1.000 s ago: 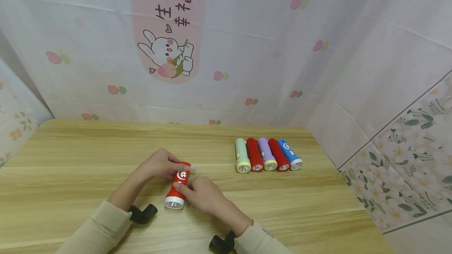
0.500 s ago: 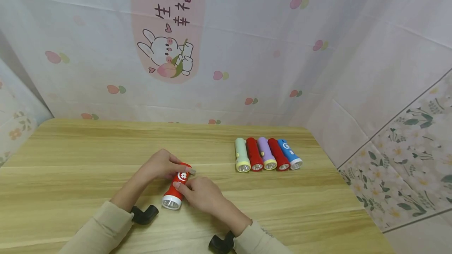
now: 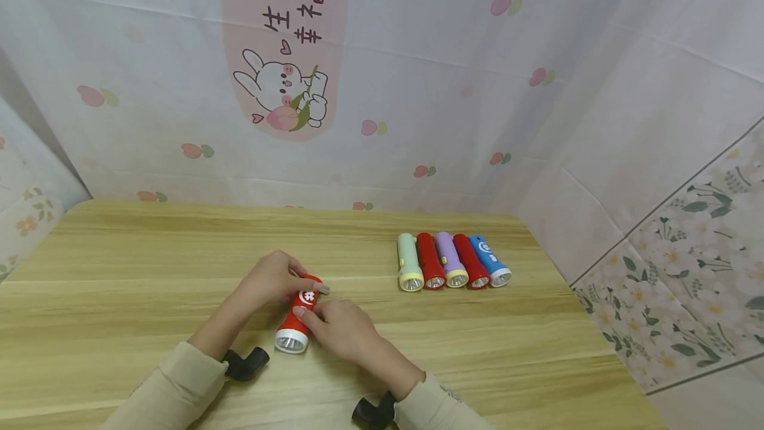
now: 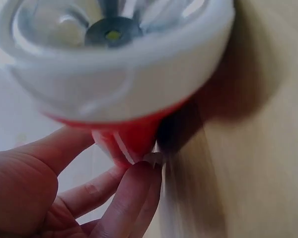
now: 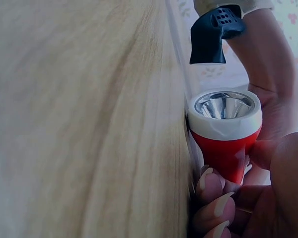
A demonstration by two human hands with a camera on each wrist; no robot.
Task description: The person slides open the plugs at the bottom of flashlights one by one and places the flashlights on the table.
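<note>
In the head view, the white-rimmed red flashlight (image 3: pixel 294 327) is at or just above the wooden table (image 3: pixel 179 251), between the two hands, its lens end toward the person; the left hand (image 3: pixel 273 279) pinches its far end and the right hand (image 3: pixel 345 328) grips its middle, so fingers hide much of the body. Well apart to the right, a pale green flashlight (image 3: pixel 410 261), a dark red flashlight (image 3: pixel 430 261), a purple flashlight (image 3: pixel 450 259), a second dark red flashlight (image 3: pixel 471 262) and a blue flashlight (image 3: pixel 488 259) lie side by side in a close row, lens ends nearer the person; the right hand sits on the row's side of the held one. A printed curtain (image 3: pixel 430 118) hangs behind the table, and a floral panel (image 3: pixel 704 264) stands at the far right. In the left wrist view, the big white rim blocks much of the scene, with the left fingers closing on the narrow red body beyond it. In the right wrist view, the right thumb and curled fingers pinch the red body beside the tabletop; beyond it, a black wrist mount (image 5: pixel 213 37) juts from the left sleeve (image 5: pixel 256 5).
</note>
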